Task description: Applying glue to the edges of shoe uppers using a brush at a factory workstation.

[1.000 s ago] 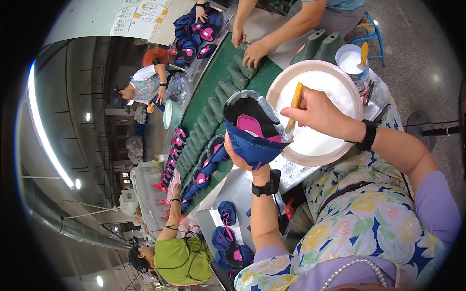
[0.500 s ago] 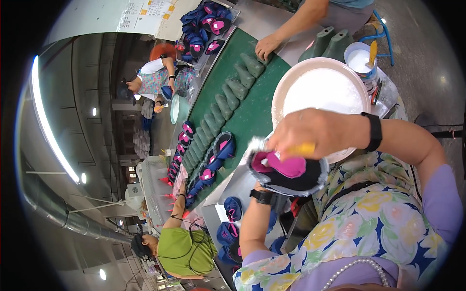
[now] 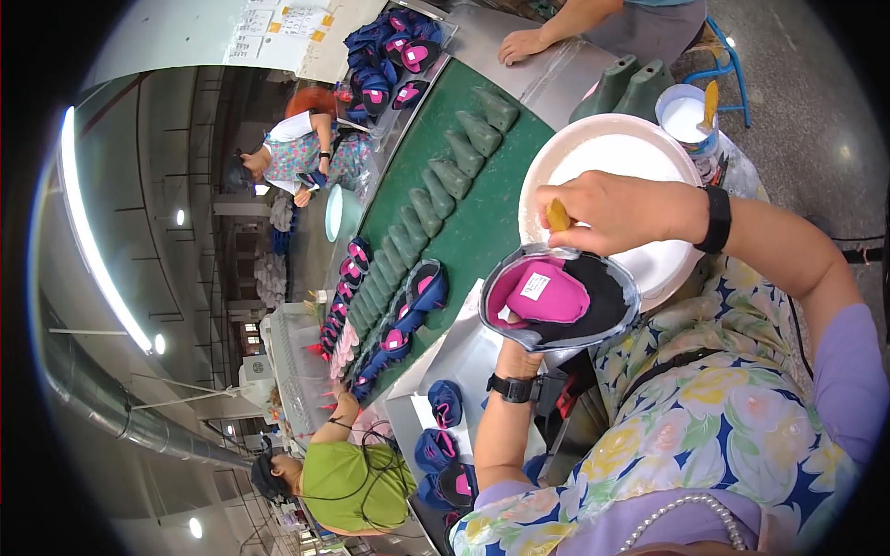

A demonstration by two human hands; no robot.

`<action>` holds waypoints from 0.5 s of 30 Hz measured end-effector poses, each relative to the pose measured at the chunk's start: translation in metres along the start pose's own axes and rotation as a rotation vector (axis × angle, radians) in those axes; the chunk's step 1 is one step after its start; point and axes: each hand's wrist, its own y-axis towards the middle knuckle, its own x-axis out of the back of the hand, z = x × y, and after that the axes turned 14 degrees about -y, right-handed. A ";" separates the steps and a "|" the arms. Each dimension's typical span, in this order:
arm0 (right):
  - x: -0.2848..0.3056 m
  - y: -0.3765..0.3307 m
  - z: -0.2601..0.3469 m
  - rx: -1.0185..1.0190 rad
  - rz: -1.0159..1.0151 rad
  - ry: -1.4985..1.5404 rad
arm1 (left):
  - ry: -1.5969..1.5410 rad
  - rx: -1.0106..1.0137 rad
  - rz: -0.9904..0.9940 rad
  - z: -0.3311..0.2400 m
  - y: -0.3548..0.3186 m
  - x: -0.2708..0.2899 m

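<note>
A shoe upper, black inside with a pink insole and a pale wet-looking rim, faces upward in front of me. My left hand grips it from beneath, the fingers mostly hidden behind it. At the upper's far rim, my right hand is closed round a brush with a yellow handle. The brush's bristles are hidden by the hand and the rim. Beyond, and partly under my right forearm, a pale pink basin holds white liquid.
A green belt carries a row of green shoe lasts and blue uppers. More blue uppers lie on a tray left of me. A tub of white liquid stands beyond the basin. Co-workers sit around the belt, one hand resting on the metal table.
My right hand has moved slightly away with the brush, now at the upper's far rim. The upper shows more of its inside. A co-worker's hand has left a last for the metal table.
</note>
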 end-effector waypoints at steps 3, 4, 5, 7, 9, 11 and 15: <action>0.017 -0.006 0.000 -0.087 0.119 -0.014 | 0.025 -0.042 -0.022 -0.006 -0.001 0.003; 0.020 -0.006 0.002 -0.204 0.228 -0.061 | 0.032 -0.049 -0.027 -0.007 -0.002 0.004; 0.021 -0.006 0.003 -0.226 0.210 -0.062 | 0.039 -0.058 -0.032 -0.009 -0.003 0.005; 0.017 -0.003 0.007 -0.057 0.023 0.044 | 0.055 -0.066 -0.039 -0.012 -0.005 0.006; 0.006 -0.001 0.011 0.108 -0.178 0.126 | 0.066 -0.073 -0.046 -0.014 -0.006 0.005; 0.002 0.000 0.008 0.118 -0.155 0.039 | 0.082 -0.089 -0.050 -0.018 -0.006 0.003; 0.012 -0.010 -0.003 -0.001 0.014 -0.039 | 0.117 -0.124 -0.057 -0.028 -0.003 0.001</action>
